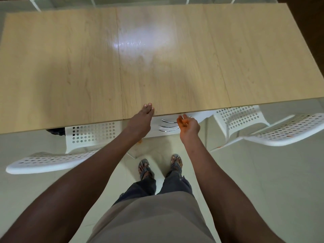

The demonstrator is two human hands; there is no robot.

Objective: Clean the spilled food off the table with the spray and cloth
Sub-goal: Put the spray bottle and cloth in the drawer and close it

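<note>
Nearest the camera, a grey-brown garment and dark trouser legs fill the bottom of the view, with two sandalled feet point(160, 166) on the pale tiled floor point(263, 181); the upper arms are cut off by the lower corners. Both forearms reach forward to the near edge of the worktop point(70, 67). The left hand point(142, 118) lies flat, its fingers point(148, 106) straight and together, tips resting on the wood right at the edge and holding nothing. The right hand point(188, 126) sits just below the edge, palm turned up and cupped, its fingers point(180, 120) loosely curled and smeared orange; something small and orange seems to lie in the cup, but it is too small to make out, and whether the fingers pinch it cannot be told. A small orange speck point(139, 141) shows below the left wrist, on what surface is unclear. White perforated chairs stand to the left point(52, 160) and to the right point(280, 130), their backs partly hidden under the worktop. Between the hands, curved metal bars point(168, 126) peek out beneath the edge. Farther off, the wood carries a hazy pale patch point(140, 42) under glare; wet film or reflection is hard to say. Neither spray nor cloth appears in view.
</note>
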